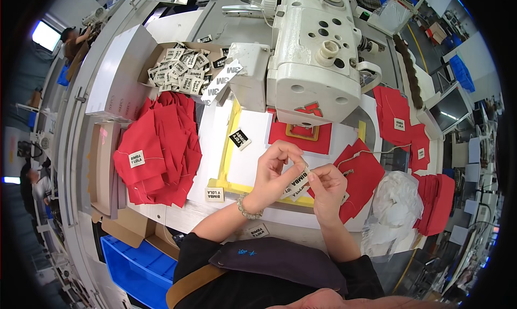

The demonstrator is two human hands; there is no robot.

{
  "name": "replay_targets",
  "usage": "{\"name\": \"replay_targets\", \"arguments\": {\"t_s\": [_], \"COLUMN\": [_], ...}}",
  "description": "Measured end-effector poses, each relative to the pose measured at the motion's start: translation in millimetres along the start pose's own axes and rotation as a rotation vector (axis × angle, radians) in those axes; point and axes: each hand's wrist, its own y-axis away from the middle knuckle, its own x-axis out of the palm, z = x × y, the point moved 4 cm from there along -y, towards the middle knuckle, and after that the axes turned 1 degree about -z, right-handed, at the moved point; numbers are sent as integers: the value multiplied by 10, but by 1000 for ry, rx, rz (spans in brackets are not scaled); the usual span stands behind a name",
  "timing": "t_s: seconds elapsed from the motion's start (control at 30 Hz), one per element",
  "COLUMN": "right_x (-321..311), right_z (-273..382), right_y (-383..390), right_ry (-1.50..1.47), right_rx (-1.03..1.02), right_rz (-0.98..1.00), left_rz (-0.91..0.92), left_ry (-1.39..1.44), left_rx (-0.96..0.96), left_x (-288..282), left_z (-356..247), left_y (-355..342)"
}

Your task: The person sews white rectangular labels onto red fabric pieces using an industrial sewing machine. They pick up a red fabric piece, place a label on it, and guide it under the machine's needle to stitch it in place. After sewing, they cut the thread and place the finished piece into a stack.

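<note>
A: What are the hands doing?
B: The left hand (273, 169) and right hand (327, 186) both pinch a small white woven label (295, 183) between thumb and fingertips, held just above the yellow-edged template (229, 147) in front of the white sewing machine (315, 56)

A: And around them?
B: A heap of red fabric pieces (161, 147) lies to the left, a cardboard box of labels (180, 69) behind it, and another red piece (363, 177) sits by the right hand

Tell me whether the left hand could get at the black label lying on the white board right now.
Probably yes. The black label lies flat and uncovered on the white board, just up-left of the left hand. Nothing stands between them, but that hand is pinching a small white label together with the right hand.
</note>
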Motion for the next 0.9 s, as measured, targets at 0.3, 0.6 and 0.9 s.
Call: {"name": "replay_targets", "arguments": {"t_s": [0.3, 0.6, 0.9], "right_x": [39, 27, 9], "right_z": [24, 31, 55], "right_y": [-38, -48, -87], "right_ry": [92, 151, 101], "right_rx": [-31, -65, -54], "right_rz": [-17, -57, -28], "left_rz": [-3, 8, 107], "left_ry": [-314, -688, -447], "left_rx": [199, 365, 167], "left_x": [-1, 22, 27], "left_z": [-57, -212, -218], "left_y": [34, 47, -29]}}
